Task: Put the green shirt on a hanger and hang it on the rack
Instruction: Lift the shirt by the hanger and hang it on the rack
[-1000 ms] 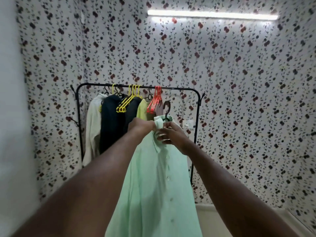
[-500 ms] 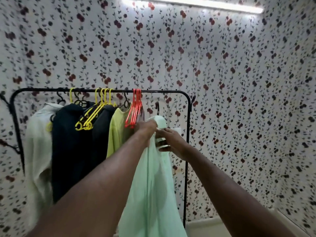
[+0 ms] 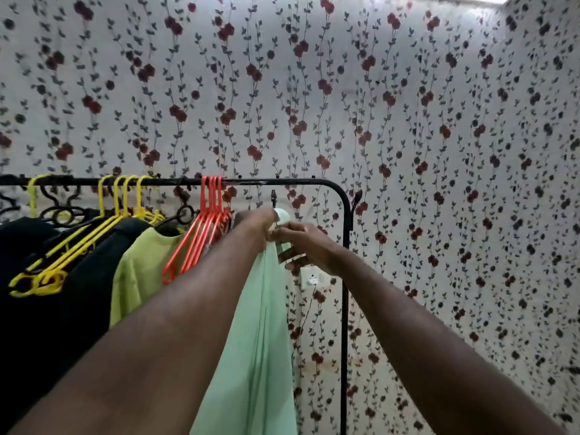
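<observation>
Orange hangers (image 3: 213, 202): on rack bar (image 3: 282, 181). Left hand (image 3: 255, 221) and right hand (image 3: 303, 246): both grip green shirt (image 3: 260, 340) at collar, now carried closer to rack. Black hanger hook (image 3: 273, 196): just under bar, not yet hooked.

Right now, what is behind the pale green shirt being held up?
The black metal rack's upright post, a white wall socket and flowered wallpaper. The pale green shirt covers its hanger except the dark hook.

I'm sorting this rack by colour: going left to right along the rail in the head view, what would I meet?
Along the rail: yellow hangers → lime-green top → orange hangers → green shirt → rack's right post.
</observation>
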